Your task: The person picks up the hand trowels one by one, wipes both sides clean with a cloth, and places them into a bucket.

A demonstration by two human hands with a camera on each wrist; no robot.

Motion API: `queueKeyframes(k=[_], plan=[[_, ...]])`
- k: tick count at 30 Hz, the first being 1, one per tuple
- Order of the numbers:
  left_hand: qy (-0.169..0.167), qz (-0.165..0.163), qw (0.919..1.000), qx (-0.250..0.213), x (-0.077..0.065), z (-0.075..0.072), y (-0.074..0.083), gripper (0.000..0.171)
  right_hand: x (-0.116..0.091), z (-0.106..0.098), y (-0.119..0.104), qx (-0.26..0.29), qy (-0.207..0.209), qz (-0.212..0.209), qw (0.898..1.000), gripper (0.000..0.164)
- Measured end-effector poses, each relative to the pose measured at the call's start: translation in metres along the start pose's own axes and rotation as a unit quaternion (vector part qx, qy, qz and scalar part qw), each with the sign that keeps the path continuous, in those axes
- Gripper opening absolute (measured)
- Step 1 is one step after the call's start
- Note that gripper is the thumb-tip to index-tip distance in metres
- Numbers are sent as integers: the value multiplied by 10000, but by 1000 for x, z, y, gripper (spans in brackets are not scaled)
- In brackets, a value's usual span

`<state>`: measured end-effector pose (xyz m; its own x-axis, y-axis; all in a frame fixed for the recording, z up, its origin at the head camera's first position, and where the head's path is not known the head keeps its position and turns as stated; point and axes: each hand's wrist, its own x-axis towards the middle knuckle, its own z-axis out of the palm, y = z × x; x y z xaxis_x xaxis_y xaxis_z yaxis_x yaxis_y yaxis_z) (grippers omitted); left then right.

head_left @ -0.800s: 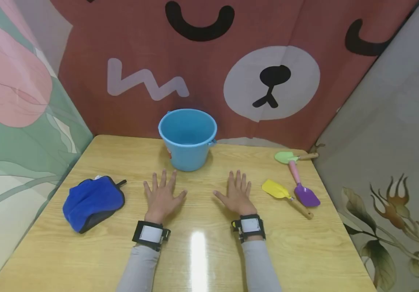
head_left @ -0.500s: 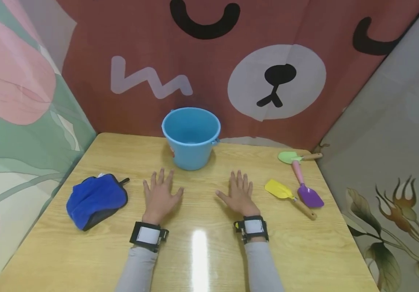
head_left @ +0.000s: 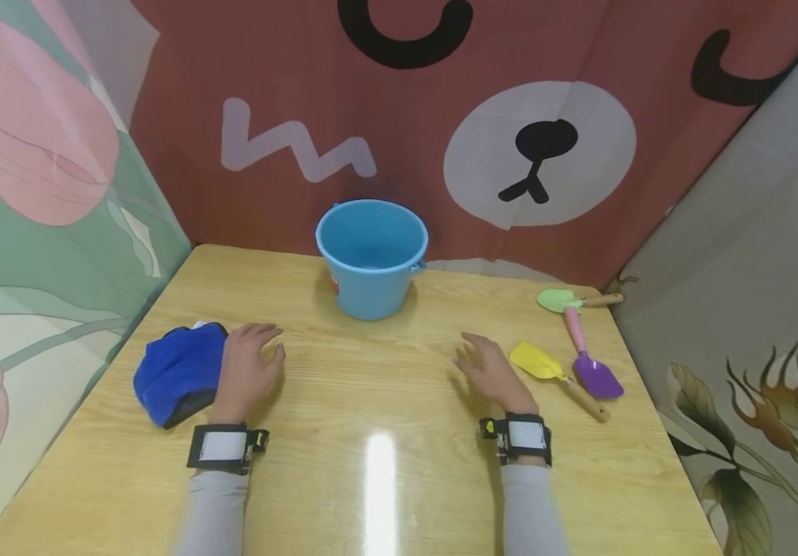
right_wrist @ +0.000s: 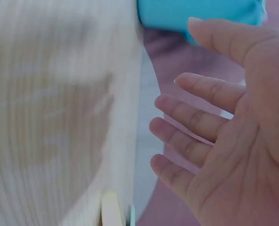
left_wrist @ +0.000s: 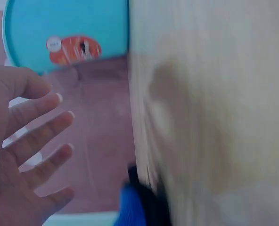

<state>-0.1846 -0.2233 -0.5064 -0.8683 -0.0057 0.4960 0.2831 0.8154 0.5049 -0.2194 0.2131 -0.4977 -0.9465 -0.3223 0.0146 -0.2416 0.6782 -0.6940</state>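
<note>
Both empty and loosely spread, the left hand (head_left: 247, 372) hovers near a blue cloth (head_left: 178, 371) by the worktop (head_left: 322, 463) left edge, the right hand (head_left: 499, 377) near a yellow trowel (head_left: 536, 361), a blue bucket (head_left: 372, 287) by the back edge.

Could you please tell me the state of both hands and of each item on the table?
Left hand: hovering, holding nothing
Right hand: hovering, holding nothing
Blue bucket: upright, without a lid
Blue cloth: lying, partly hidden by the left hand
Yellow shovel: lying, untouched
Purple shovel: lying, untouched
Green shovel: lying, untouched
</note>
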Motion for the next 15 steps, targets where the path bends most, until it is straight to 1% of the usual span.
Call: queueKeyframes(k=[2, 8, 12, 15], plan=[[103, -51, 9998, 138, -5, -11, -9, 26, -6, -13, 8, 17, 110, 109, 9999, 60], [249, -418, 9980, 399, -22, -42, -37, 28, -26, -47, 39, -176, 488, 407, 9978, 60], [184, -713, 9954, 615, -34, -60, -52, 34, -44, -62, 59, -449, 960, 384, 9936, 60], [7, -1038, 9920, 723, -40, -69, -62, 44, -59, -69, 72, -604, 1290, 571, 9882, 61]])
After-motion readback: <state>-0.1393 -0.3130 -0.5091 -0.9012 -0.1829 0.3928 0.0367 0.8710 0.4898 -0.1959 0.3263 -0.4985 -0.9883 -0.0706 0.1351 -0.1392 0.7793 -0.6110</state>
